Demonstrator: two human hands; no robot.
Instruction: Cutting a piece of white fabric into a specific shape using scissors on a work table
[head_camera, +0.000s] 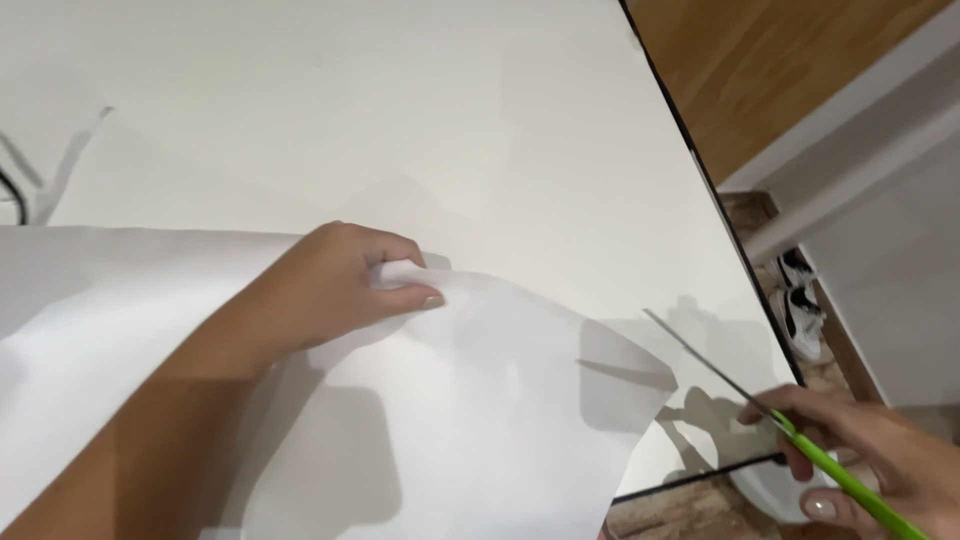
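My left hand (345, 285) pinches a fold of a large white paper sheet (480, 400) that lies over the near part of a white table (420, 110). My right hand (870, 460), at the lower right past the table's corner, grips scissors (760, 405) with green handles. Their thin metal blades point up and left toward the sheet's curved right edge and look nearly closed. The blade tips stay a little apart from the paper.
A dark cable (12, 195) lies at the table's far left. Right of the table's black edge are a wooden floor (760, 70), a white ledge (850, 160) and a pair of black-and-white shoes (800, 305). Something round and white (770, 490) sits below my right hand.
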